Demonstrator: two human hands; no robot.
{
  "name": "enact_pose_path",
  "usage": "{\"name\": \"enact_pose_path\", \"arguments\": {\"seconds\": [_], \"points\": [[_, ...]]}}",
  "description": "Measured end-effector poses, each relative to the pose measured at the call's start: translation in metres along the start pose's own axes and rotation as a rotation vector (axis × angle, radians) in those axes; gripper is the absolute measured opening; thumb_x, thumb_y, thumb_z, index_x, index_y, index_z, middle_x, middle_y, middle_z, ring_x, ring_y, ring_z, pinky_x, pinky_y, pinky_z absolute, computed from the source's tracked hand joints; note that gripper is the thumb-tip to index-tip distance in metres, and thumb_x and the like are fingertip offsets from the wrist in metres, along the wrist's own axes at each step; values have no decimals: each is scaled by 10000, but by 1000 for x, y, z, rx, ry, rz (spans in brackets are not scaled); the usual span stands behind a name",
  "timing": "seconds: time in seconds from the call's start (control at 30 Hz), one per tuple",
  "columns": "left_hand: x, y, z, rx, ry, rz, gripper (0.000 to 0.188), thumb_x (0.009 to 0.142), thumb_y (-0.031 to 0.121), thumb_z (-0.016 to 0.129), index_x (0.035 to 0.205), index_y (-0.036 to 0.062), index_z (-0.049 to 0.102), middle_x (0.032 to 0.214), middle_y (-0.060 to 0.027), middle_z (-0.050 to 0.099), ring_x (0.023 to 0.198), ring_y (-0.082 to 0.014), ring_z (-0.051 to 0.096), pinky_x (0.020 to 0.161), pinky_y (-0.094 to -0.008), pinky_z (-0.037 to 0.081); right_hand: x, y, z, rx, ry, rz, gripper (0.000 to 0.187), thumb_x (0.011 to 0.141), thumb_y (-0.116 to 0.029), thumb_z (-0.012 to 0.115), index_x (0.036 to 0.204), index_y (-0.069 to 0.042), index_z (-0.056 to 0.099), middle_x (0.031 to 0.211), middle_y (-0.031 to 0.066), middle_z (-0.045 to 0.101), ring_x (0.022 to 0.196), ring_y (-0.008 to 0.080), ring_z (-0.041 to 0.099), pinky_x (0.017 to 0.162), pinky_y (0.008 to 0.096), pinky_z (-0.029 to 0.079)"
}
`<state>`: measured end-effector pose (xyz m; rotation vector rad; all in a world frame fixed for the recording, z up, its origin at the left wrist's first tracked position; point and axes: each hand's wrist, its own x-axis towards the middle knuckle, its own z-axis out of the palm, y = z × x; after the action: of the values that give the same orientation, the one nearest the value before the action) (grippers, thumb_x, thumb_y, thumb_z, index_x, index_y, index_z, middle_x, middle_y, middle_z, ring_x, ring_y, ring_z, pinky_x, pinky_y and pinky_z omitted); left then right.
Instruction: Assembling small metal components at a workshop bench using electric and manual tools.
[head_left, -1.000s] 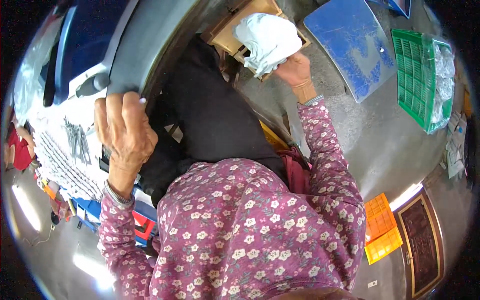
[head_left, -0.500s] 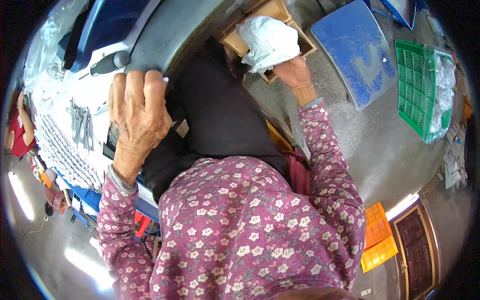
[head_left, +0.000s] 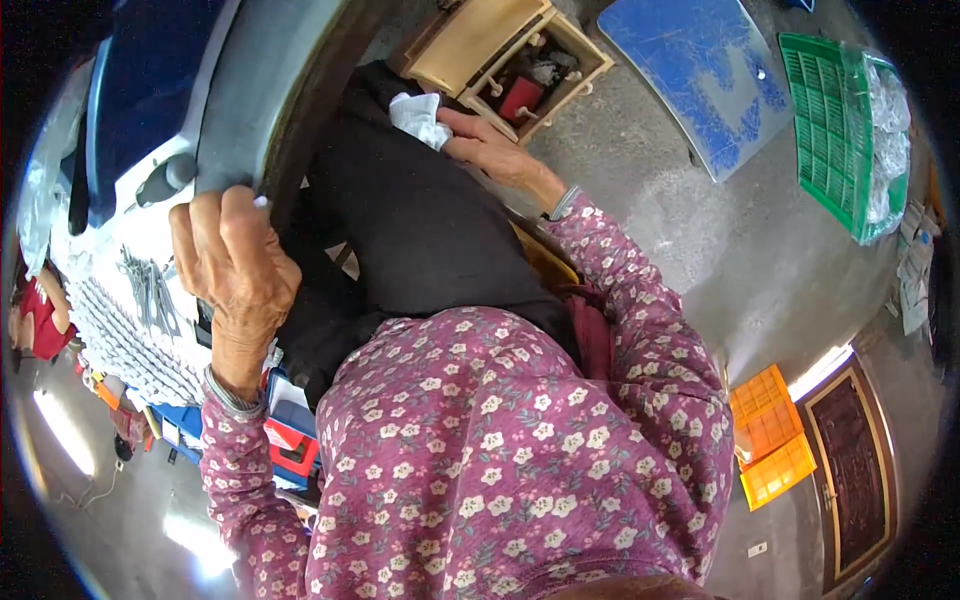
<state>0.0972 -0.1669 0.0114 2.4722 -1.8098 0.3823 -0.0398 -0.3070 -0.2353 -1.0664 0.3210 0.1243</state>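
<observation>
White crumpled cloth (head_left: 418,117) sits in the grip of the right hand (head_left: 490,150), pinched between thumb and fingers and pressed against the dark fabric (head_left: 430,230) that covers the person's lap. Just beyond this grip stands a wooden box (head_left: 500,55), with small items in its open compartment, including a red one. Farther out from the right grip, on the concrete floor (head_left: 680,220), lie a blue board (head_left: 700,75) and a green plastic crate (head_left: 835,130) holding clear bags. The left hand (head_left: 235,270) is clenched over the grey curved edge of the table (head_left: 260,100), fingers wrapped over the rim; a small white scrap shows at the fingertips, but whether it is held cannot be told. Directly outboard of the left grip, a white textured sheet (head_left: 120,330) carries a cluster of small metal parts (head_left: 150,290). Behind the right arm, on the floor, rest two orange trays (head_left: 770,440).
</observation>
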Motion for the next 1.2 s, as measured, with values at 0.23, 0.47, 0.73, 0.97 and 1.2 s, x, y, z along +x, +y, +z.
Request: {"name": "enact_pose_path", "arguments": {"seconds": [0.23,0.47,0.73,0.97,1.2], "points": [[-3,0,-2,11,-41,-30,228,722,-7,504,947,3,469,750,-167,442,642,-308,423,545,-390,346,1,-32,-34,-406,-7,-85,378,723,-119,551,1086,-15,543,849,32,572,726,110,504,650,233,398],[-3,1,-4,0,-55,-48,205,736,-5,511,938,-1,474,769,-179,466,656,-322,442,566,-405,360,-12,-36,-119,-734,227,-65,411,697,-169,525,1065,10,556,867,123,618,747,199,579,680,325,457],[-7,0,-2,-18,-65,-36,228,762,8,494,987,-4,457,765,-192,463,657,-340,439,587,-426,367,9,0,-42,-1119,104,305,460,761,-179,582,1197,-102,458,885,185,602,797,292,595,658,422,480],[-5,0,-4,-10,-76,-40,214,770,19,462,984,13,454,761,-172,472,681,-332,464,620,-430,392,4,25,-57,-1454,302,-124,409,677,-175,590,1062,-95,479,770,132,561,709,333,549,583,438,424],[-5,1,-6,-26,-73,-18,179,794,31,451,972,15,453,759,-168,475,675,-333,469,621,-441,393,14,48,-93,-1521,477,78,436,672,-199,599,1054,-43,457,827,181,586,755,360,573,584,456,435]]}}
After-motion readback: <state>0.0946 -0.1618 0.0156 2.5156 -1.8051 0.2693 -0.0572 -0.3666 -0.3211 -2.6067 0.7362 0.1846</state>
